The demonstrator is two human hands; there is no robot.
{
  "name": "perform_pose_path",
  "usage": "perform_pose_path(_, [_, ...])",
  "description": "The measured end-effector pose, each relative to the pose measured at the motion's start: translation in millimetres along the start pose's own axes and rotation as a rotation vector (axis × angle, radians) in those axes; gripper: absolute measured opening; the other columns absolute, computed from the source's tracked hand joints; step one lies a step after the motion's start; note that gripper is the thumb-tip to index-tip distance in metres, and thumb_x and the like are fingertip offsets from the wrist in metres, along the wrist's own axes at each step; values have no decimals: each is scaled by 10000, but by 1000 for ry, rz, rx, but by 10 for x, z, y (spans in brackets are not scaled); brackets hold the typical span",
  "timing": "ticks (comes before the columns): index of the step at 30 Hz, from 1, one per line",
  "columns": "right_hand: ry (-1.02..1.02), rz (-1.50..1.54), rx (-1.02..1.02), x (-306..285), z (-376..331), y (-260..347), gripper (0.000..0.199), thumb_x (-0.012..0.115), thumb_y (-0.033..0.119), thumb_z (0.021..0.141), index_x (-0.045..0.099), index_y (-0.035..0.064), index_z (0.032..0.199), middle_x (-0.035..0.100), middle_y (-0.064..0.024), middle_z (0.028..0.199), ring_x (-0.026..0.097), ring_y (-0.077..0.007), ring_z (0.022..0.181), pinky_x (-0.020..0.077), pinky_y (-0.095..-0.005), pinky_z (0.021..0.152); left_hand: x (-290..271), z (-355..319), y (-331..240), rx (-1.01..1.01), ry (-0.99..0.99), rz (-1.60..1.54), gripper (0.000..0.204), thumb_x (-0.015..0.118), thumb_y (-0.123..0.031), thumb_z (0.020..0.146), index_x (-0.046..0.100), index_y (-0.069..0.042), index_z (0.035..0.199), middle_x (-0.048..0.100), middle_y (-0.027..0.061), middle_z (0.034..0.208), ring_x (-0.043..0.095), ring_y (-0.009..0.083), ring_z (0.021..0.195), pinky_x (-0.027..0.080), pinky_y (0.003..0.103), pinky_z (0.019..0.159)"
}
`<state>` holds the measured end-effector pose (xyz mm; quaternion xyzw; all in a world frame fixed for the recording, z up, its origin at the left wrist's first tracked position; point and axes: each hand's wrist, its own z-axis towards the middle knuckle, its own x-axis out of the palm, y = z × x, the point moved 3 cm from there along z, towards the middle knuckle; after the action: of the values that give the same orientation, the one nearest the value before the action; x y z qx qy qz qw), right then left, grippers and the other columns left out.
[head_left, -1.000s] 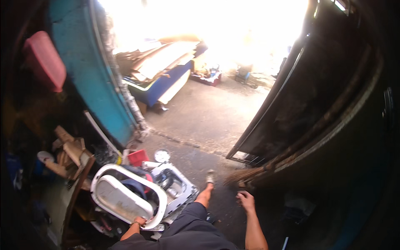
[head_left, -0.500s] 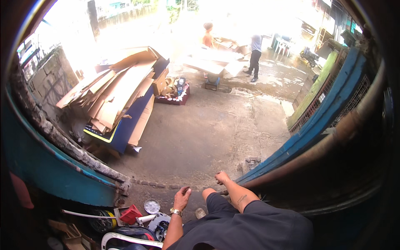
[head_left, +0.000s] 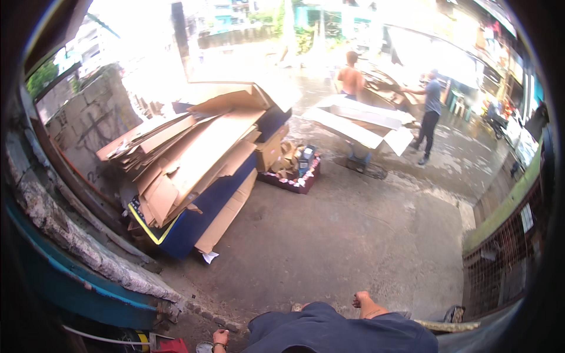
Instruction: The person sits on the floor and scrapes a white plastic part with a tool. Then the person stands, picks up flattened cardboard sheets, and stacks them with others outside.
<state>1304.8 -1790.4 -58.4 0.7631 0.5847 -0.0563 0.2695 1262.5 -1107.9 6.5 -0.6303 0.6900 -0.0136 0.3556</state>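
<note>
My left hand is at the lower edge, its fingers curled in and no object visible in them. Near it are a red plastic box and a small round light-coloured dish, both cut off by the frame. Ahead of my body, on the right, my right hand hangs over the concrete floor in a loose fist, with nothing visible in it. Neither hand touches anything that I can see. My dark shirt hides the ground beneath me.
A large pile of flattened cardboard lies on a dark blue panel at left. Beside it stands a maroon box of scraps. Farther off, two people handle cardboard near an open carton. A broken wall edge borders the left.
My view has lifted and moved forward, so the cardboard pile looks larger and my hands sit lower in the picture. The far people now appear farther right. The blue right-hand gate has left view.
</note>
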Motion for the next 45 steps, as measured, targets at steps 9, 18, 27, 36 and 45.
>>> perform_pose_path(9, [80,144,-349,-728,184,3118,319,573,181,928,527,41,1211,627,-129,963,666,-278,685,536,-372,536,1471,920,-1874,-302,447,660,376,558,-293,961,622,-103,1280,687,87,1161,663,241,1040,529,440,885])
perform_pose_path(18, [-103,318,254,-2166,1998,2774,327,498,200,944,579,85,1240,654,-155,1079,659,-320,792,558,-412,707,4376,1925,-8098,445,143,513,406,589,-347,891,656,-94,1200,630,161,1249,593,328,1164,467,421,983])
perform_pose_path(27, [-39,422,351,-1988,2511,4071,368,457,170,957,570,31,1278,641,-182,1126,670,-334,882,555,-457,805,7323,1002,-12185,1034,585,219,397,625,-356,902,655,-45,1148,709,120,1027,683,207,919,532,360,769])
perform_pose_path(36, [-270,526,-9,-4055,4148,7052,365,615,171,876,580,-1,1196,666,-117,926,646,-214,611,507,-320,474,9695,1502,-12222,316,748,269,426,615,-344,929,553,-82,1259,636,93,1131,637,295,929,524,498,758])
perform_pose_path(45, [-626,393,-615,-5698,4589,9790,356,686,235,865,648,30,1154,683,-86,997,651,-159,731,518,-311,648,11620,2546,-12733,60,666,-48,791,701,-496,839,364,-115,1445,406,159,1419,426,401,1255,417,618,932])
